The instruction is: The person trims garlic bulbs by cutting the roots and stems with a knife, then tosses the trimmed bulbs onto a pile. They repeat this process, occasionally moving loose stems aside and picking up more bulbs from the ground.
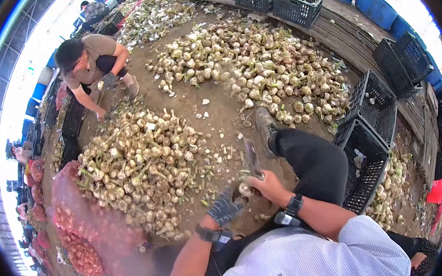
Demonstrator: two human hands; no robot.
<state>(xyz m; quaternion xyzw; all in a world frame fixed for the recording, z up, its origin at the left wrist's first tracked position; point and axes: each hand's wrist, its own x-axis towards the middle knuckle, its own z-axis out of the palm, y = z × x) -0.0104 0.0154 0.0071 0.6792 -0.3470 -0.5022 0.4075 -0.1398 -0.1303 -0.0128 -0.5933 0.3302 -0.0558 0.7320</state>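
My right hand, bare, is closed around the handle of a knife whose broad blade points up and away from me. A garlic bulb is just below the blade, between my two hands. My left hand, in a dark grey glove, reaches toward that bulb from the left with its fingers bent; whether it grips the bulb or its stem is unclear. Left of my hands lies a large heap of garlic bulbs, with cut bits of stem on the ground beside it.
Beyond my boot spreads a bigger garlic pile. Black crates stand close by my right knee. A co-worker crouches at the upper left past the near heap. Red net sacks of garlic lie at the lower left.
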